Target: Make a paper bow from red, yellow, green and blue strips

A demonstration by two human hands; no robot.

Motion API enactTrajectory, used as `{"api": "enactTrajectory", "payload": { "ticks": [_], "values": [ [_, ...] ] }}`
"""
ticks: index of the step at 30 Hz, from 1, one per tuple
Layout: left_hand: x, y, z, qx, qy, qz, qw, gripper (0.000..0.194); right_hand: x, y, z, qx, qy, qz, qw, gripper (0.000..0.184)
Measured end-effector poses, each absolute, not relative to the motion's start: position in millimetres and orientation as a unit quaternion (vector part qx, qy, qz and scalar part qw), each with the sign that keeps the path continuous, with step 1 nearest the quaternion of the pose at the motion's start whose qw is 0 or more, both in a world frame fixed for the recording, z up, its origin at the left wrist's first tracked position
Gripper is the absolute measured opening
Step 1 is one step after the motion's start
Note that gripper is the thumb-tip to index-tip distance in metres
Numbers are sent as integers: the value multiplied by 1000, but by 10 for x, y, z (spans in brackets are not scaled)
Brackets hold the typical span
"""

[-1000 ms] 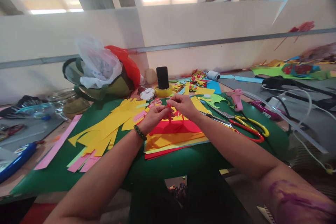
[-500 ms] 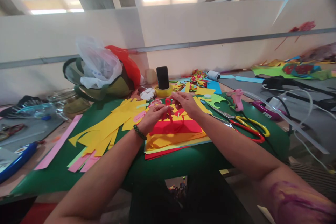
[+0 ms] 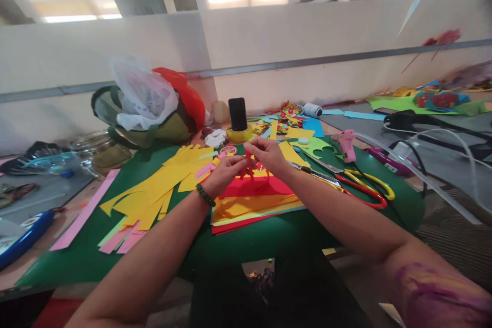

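Between my two hands, in the middle of the head view, is a thin red paper strip (image 3: 251, 170) with its lower end hanging down. My left hand (image 3: 227, 171) pinches it from the left side. The fingers of my right hand (image 3: 268, 152) are closed on its upper part, close to the left fingertips. Below both hands lies a red paper sheet (image 3: 261, 187) with cut pieces on it, on top of a stack of yellow-orange paper (image 3: 246, 209). My fingers partly hide the strip.
Yellow paper strips (image 3: 154, 189) spread to the left on the green cutting surface (image 3: 234, 246). Scissors (image 3: 365, 192), a utility knife (image 3: 317, 174) and a pink glue gun (image 3: 347, 144) lie to the right. A phone (image 3: 238, 114) stands behind, beside a bag (image 3: 154, 130).
My right hand has shifted slightly, and its fingers now cover the loop at the top of the red strip. My left hand stays almost in place.
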State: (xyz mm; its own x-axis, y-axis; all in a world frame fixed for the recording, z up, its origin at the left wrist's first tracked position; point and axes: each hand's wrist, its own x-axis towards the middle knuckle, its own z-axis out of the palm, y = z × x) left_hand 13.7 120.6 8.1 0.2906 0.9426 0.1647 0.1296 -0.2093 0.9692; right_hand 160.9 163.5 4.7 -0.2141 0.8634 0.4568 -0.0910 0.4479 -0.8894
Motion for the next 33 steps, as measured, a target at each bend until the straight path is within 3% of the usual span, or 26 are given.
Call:
{"api": "enactTrajectory", "payload": {
  "ticks": [6, 11, 24, 33],
  "values": [
    [117, 1239, 62, 561, 442, 513, 477, 40, 1664, 1624, 113, -325, -631, 421, 565, 45],
    [73, 1280, 50, 543, 440, 554, 453, 40, 1689, 1582, 110, -359, -684, 414, 482, 38],
    [108, 1253, 76, 526, 422, 552, 492, 33, 1661, 1566, 81, -338, -710, 435, 439, 32],
    [139, 1218, 108, 499, 412, 554, 524, 41, 1655, 1522, 92, -337, -695, 466, 431, 33]
  ]
}}
